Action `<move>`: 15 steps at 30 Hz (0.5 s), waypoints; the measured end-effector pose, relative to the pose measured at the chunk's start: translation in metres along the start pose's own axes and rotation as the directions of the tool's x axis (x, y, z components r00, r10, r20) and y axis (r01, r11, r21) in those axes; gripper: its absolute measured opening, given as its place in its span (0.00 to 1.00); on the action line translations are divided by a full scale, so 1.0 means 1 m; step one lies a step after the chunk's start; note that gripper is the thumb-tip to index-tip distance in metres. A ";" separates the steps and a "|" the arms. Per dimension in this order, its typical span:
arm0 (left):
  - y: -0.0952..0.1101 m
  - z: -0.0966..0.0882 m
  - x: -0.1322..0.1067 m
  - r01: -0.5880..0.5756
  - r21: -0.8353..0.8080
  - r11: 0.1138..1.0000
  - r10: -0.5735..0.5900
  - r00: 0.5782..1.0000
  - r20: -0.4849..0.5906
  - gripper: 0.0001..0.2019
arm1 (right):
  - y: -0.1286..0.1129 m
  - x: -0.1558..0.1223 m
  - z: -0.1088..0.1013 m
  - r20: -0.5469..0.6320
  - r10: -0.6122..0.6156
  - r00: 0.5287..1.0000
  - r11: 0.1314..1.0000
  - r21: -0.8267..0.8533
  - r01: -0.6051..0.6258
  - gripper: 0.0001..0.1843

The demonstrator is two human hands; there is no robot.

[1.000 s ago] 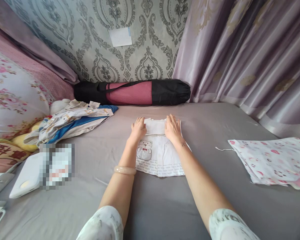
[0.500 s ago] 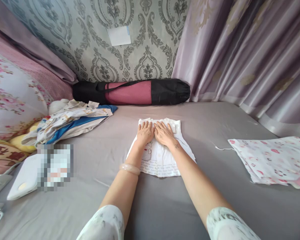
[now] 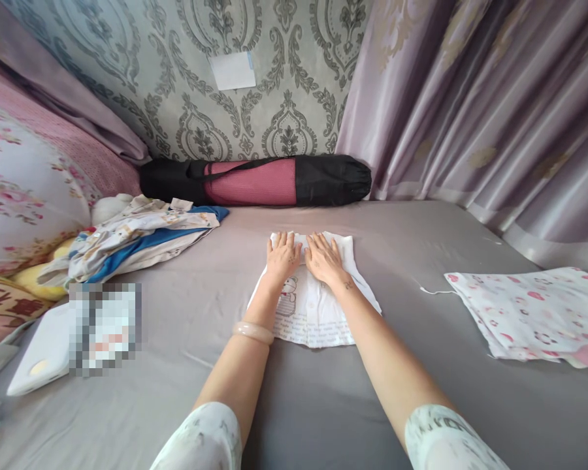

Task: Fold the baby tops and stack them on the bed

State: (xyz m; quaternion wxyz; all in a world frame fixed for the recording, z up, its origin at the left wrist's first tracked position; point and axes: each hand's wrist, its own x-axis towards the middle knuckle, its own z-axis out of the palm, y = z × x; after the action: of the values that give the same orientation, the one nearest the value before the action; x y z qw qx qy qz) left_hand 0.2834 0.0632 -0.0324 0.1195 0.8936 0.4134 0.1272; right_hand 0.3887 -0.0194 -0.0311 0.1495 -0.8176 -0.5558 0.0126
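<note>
A small white garment (image 3: 318, 313) lies spread on the grey bed sheet, with a bear print on its left part and rows of printed letters along its near edge. My left hand (image 3: 283, 258) rests flat on the garment's far left part, fingers stretched out. Beside it, my right hand (image 3: 322, 260) lies flat on the far right part, fingers slightly spread. A narrow gap separates the two hands. Neither hand grips the cloth. A pale bangle (image 3: 253, 333) circles my left forearm.
A rolled pink mat in a black bag (image 3: 255, 181) lies along the wall. To the left are a pile of clothes (image 3: 127, 238), a white device (image 3: 44, 349) and a blurred-out item (image 3: 112, 329). Folded white cloth with pink prints (image 3: 534, 313) lies at the right, below the curtain (image 3: 451, 111).
Both hands have slid slightly farther toward the garment's far edge, and the gap between them has widened a little. More of the bear print shows.
</note>
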 end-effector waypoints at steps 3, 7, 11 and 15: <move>-0.001 0.000 0.000 0.015 0.013 1.000 -0.014 0.999 -0.050 0.27 | 0.006 0.002 -0.002 -0.054 0.059 0.997 0.998 -0.028 -0.060 0.30; -0.010 0.006 0.002 0.055 0.005 0.998 -0.055 0.998 0.032 0.28 | 0.013 0.003 0.003 0.025 0.138 0.990 0.990 -0.035 -0.138 0.31; -0.014 0.007 0.004 0.063 -0.004 0.998 -0.062 0.995 0.072 0.28 | 0.016 0.003 0.008 0.056 0.151 0.987 0.988 -0.049 -0.149 0.32; -0.012 0.004 0.003 0.073 -0.006 0.997 -0.073 0.994 0.086 0.28 | 0.015 0.004 0.005 0.072 0.157 0.985 0.987 -0.048 -0.154 0.32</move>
State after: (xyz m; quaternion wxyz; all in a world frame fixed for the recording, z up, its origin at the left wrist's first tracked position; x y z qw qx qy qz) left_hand 0.2774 0.0727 -0.0394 0.1459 0.8820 0.4397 0.0862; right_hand 0.4025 -0.0196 -0.0394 0.1095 -0.8605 -0.4957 0.0436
